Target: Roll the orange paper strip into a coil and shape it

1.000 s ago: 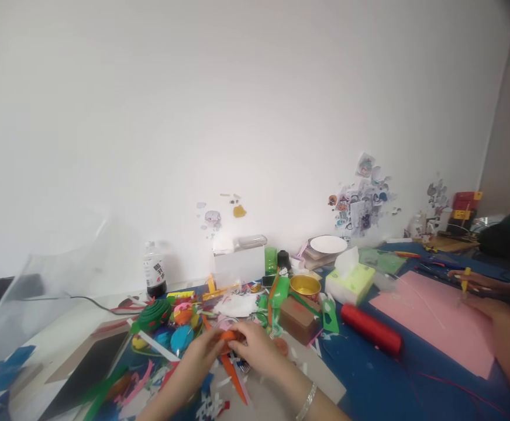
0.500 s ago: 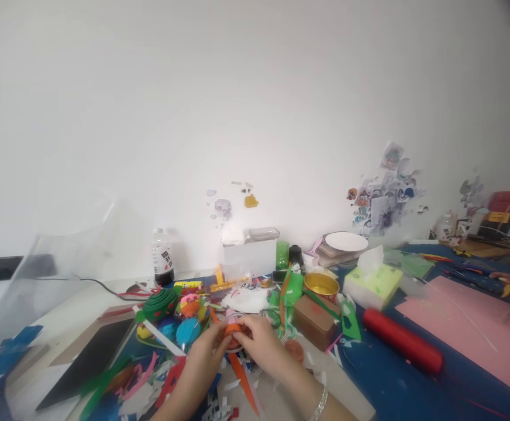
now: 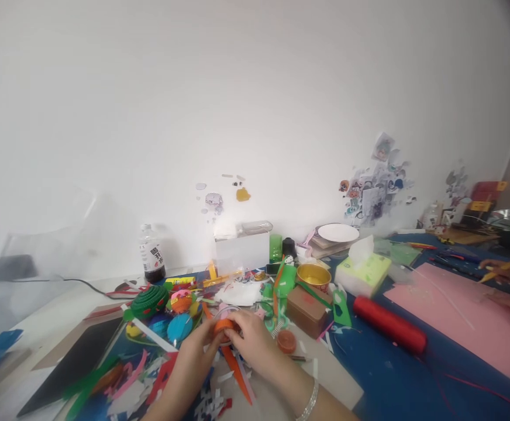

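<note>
My left hand (image 3: pixel 205 341) and my right hand (image 3: pixel 245 336) come together low in the middle of the view. Both have their fingers closed on a small round orange corrugated-paper piece (image 3: pixel 223 326). A clear round rim shows around it, partly hidden by the fingers. Below the hands, an orange paper strip (image 3: pixel 238 377) lies on a grey board (image 3: pixel 325 374). Just right of my right wrist rests a brownish-red disc (image 3: pixel 286 341). Blue paper discs (image 3: pixel 179 327) and a green coiled dome (image 3: pixel 150 301) sit to the left.
Paper scraps (image 3: pixel 130 386) crowd the front left. A brown box (image 3: pixel 306 310), gold tin (image 3: pixel 314 276), tissue pack (image 3: pixel 364 272) and red roll (image 3: pixel 389 324) stand to the right. A dark bottle (image 3: pixel 152 254) is by the wall. Another person's hand (image 3: pixel 505 272) is at far right.
The view has turned slightly right, so everything slides left in the picture. Both hands stay closed on the orange corrugated-paper piece, which now shows a little more between the fingers.
</note>
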The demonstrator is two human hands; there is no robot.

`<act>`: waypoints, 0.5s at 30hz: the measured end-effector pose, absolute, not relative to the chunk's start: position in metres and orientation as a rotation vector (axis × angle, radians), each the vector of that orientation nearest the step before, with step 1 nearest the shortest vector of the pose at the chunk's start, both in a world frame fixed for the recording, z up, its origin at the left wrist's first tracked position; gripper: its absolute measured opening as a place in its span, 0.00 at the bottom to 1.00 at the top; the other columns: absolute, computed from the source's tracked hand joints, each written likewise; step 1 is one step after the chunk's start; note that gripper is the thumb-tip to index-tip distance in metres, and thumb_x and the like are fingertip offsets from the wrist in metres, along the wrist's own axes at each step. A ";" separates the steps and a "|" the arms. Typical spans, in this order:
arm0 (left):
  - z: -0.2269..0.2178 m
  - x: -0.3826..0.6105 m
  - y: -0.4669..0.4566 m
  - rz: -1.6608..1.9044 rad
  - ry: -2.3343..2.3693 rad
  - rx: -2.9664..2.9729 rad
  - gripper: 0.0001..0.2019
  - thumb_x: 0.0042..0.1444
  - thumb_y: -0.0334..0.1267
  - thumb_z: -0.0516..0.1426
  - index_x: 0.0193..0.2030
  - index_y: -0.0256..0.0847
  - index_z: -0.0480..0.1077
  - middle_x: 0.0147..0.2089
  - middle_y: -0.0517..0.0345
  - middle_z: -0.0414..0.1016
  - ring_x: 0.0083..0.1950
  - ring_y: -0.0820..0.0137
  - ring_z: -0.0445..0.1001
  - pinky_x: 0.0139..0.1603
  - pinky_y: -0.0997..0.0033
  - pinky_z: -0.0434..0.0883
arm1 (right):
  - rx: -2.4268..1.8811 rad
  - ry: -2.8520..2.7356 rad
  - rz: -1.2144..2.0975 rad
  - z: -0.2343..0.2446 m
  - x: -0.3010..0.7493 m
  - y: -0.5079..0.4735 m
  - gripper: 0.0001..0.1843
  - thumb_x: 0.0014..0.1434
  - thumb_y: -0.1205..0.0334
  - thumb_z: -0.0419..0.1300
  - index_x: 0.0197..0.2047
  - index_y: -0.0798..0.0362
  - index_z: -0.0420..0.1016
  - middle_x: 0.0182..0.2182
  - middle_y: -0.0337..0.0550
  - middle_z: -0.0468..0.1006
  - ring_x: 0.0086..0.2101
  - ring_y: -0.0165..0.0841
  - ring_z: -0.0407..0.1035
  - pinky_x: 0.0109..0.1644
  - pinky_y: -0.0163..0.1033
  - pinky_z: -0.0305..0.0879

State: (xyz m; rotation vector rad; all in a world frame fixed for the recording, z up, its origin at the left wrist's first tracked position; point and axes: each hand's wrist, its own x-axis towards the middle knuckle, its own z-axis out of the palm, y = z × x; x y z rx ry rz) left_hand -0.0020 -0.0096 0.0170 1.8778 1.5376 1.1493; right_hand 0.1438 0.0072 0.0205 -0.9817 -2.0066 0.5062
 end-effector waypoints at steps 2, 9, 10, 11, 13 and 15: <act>0.014 -0.003 -0.008 1.142 1.521 1.857 0.13 0.50 0.45 0.52 0.40 0.42 0.69 0.43 0.51 0.77 0.45 0.60 0.74 0.46 0.65 0.69 | -0.983 -2.007 0.505 0.019 0.143 0.008 0.10 0.55 0.72 0.55 0.38 0.52 0.72 0.36 0.42 0.74 0.38 0.35 0.67 0.41 0.37 0.61; 0.005 -0.010 -0.001 1.083 1.311 1.744 0.12 0.50 0.45 0.53 0.36 0.41 0.69 0.39 0.55 0.78 0.43 0.63 0.75 0.43 0.69 0.71 | -0.953 -1.981 0.672 0.019 0.149 0.008 0.08 0.55 0.69 0.56 0.38 0.51 0.72 0.35 0.39 0.74 0.36 0.33 0.68 0.37 0.34 0.62; 0.005 -0.011 -0.001 1.079 1.281 1.726 0.12 0.49 0.45 0.54 0.37 0.41 0.70 0.40 0.55 0.78 0.43 0.63 0.75 0.44 0.69 0.71 | -0.939 -1.968 0.729 0.020 0.151 0.007 0.08 0.55 0.69 0.56 0.38 0.51 0.72 0.35 0.39 0.74 0.36 0.33 0.68 0.37 0.34 0.62; 0.005 -0.012 -0.001 1.077 1.256 1.708 0.13 0.49 0.46 0.54 0.37 0.40 0.70 0.40 0.55 0.78 0.43 0.63 0.75 0.44 0.68 0.71 | -0.926 -1.952 0.787 0.020 0.151 0.007 0.08 0.55 0.69 0.56 0.38 0.51 0.72 0.35 0.39 0.73 0.36 0.33 0.68 0.37 0.34 0.63; 0.007 -0.012 -0.002 1.075 1.219 1.676 0.14 0.48 0.47 0.56 0.37 0.40 0.71 0.39 0.55 0.79 0.43 0.62 0.76 0.44 0.67 0.71 | -0.909 -1.928 0.869 0.021 0.153 0.007 0.08 0.55 0.68 0.56 0.39 0.51 0.72 0.36 0.39 0.73 0.36 0.33 0.68 0.37 0.34 0.63; 0.009 -0.012 -0.003 1.079 1.191 1.645 0.16 0.46 0.49 0.57 0.36 0.40 0.71 0.38 0.54 0.79 0.42 0.61 0.76 0.44 0.66 0.71 | -0.892 -1.925 0.902 0.021 0.153 0.007 0.08 0.55 0.67 0.55 0.39 0.51 0.72 0.36 0.40 0.73 0.37 0.34 0.68 0.38 0.34 0.63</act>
